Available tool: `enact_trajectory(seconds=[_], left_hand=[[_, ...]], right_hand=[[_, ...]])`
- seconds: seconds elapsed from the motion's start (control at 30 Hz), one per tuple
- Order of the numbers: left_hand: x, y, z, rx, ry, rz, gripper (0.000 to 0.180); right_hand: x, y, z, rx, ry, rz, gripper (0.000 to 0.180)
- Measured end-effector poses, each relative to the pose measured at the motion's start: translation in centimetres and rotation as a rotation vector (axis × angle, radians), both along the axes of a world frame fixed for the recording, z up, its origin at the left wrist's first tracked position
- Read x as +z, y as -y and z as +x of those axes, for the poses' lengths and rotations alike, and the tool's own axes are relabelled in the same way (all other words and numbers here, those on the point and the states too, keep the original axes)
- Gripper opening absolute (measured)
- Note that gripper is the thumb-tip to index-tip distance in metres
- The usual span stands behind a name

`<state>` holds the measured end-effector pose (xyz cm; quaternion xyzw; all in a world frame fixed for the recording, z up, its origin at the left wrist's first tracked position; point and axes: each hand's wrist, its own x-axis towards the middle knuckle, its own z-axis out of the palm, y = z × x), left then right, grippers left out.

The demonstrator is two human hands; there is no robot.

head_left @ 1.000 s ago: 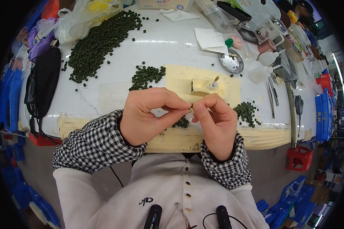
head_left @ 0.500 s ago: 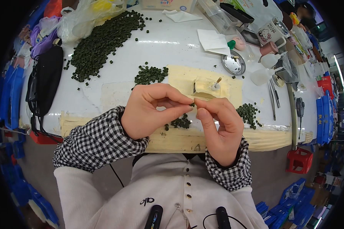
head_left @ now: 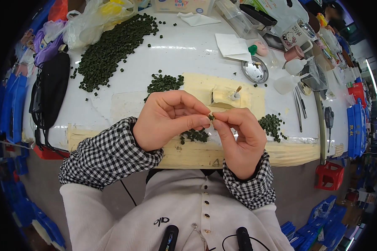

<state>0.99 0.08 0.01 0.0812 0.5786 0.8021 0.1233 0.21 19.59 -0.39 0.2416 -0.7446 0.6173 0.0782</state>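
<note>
My left hand (head_left: 161, 119) and my right hand (head_left: 241, 136) meet over the near side of the table, fingertips pinched together. Between them is a small dark green piece (head_left: 211, 117), mostly covered by thumbs and forefingers. Beneath the hands lies a little heap of similar dark green pieces (head_left: 197, 135), partly hidden by my left hand. A second small pile (head_left: 164, 82) sits just beyond my left hand, and a third (head_left: 272, 124) lies to the right of my right hand. A taped block (head_left: 224, 98) with a small white holder (head_left: 236, 96) stands behind the fingertips.
A large mound of green pieces (head_left: 109, 54) covers the far left, beside plastic bags (head_left: 86, 27) and a black pouch (head_left: 54, 88). At right are a round metal dish (head_left: 254, 71), white squeeze bottles (head_left: 285, 84), tweezers (head_left: 298, 109) and a mug (head_left: 295, 33). Yellow tape lines the front edge.
The green piece shows more clearly between the fingertips now. My right fingers have shifted slightly, and both hands stay in nearly the same place.
</note>
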Motion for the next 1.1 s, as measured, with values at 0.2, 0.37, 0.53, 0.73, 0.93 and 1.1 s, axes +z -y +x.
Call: enact_trajectory(seconds=[0.2, 0.37, 0.53, 0.73, 0.93, 1.1], left_hand=[[0.05, -0.11, 0.14, -0.011, 0.045, 0.01, 0.014], [-0.05, -0.09, 0.39, -0.006, 0.024, -0.011, 0.014], [-0.03, -0.18, 0.54, 0.036, -0.164, -0.154, 0.013], [0.45, 0.24, 0.59, 0.086, -0.405, -0.381, 0.014], [0.0, 0.16, 0.42, 0.151, -0.45, -0.374, 0.013], [0.56, 0.13, 0.54, 0.14, -0.433, -0.4, 0.015]], right_hand=[[0.08, -0.13, -0.04, -0.011, -0.088, 0.054, 0.016], [0.25, -0.25, -0.04, 0.03, -0.089, 0.041, 0.018], [-0.22, -0.48, -0.22, 0.062, -0.011, -0.024, 0.019], [-0.13, -0.38, -0.17, 0.043, -0.087, 0.008, 0.021], [-0.03, -0.45, 0.11, 0.066, -0.122, 0.064, 0.029], [-0.07, -0.42, 0.19, 0.067, -0.111, 0.077, 0.032]])
